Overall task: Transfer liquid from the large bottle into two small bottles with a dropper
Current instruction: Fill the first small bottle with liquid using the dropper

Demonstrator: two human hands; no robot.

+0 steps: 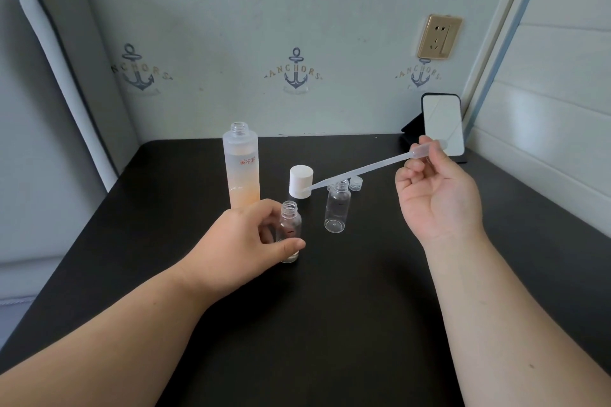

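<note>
A tall frosted bottle (240,164) with orange-tinted liquid stands uncapped at the back of the black table (330,307). Its white cap (301,182) stands to its right. My left hand (244,241) grips a small clear bottle (290,228), upright and open-topped, just in front of the tall one. A second small clear bottle (337,210) stands free to the right. My right hand (436,195) pinches the bulb end of a translucent plastic dropper (363,168). The dropper's tip points left and down, over the white cap.
Two small clear caps (355,182) lie behind the second small bottle. A phone (443,124) leans on a black stand at the table's back right corner. A wall with a power socket (438,36) rises behind; a padded headboard stands at the left.
</note>
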